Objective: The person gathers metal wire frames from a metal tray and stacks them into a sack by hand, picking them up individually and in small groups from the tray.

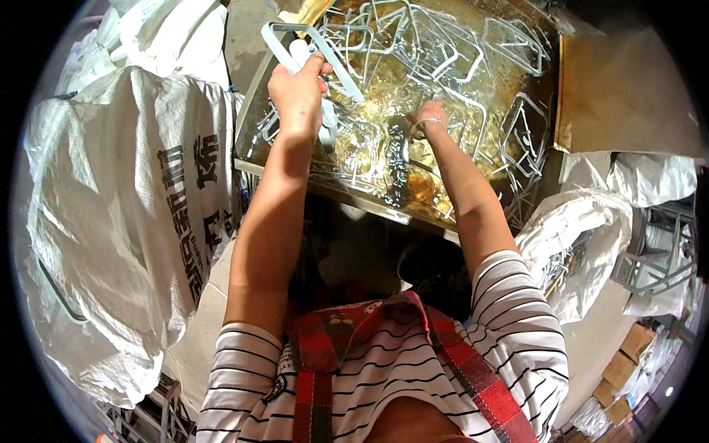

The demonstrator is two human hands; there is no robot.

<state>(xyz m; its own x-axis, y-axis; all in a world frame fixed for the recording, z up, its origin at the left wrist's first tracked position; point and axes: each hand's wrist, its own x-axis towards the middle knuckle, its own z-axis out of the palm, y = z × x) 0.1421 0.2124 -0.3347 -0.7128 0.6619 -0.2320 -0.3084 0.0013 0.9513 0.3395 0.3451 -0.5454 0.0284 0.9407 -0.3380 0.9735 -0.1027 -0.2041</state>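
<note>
The grip of the left hand point(295, 96) is closed around a pale grey frame point(341, 72), which it holds raised over the upper-left part of the liquid-filled tray point(249, 167). The right hand point(430, 114) reaches into the tray near the upper centre of the frame, its fingers partly lost in glare and ripples; whether they grasp anything can't be made out. Around it lie tangled metal frames point(445, 69), mostly toward the top and upper right.

To handle this well, I'd keep the raised piece over the tray and tilted so it drains inward, feel for one bar at a time, and ease crossed corners apart rather than tug, since hooked bars could drag neighbours along.
</note>
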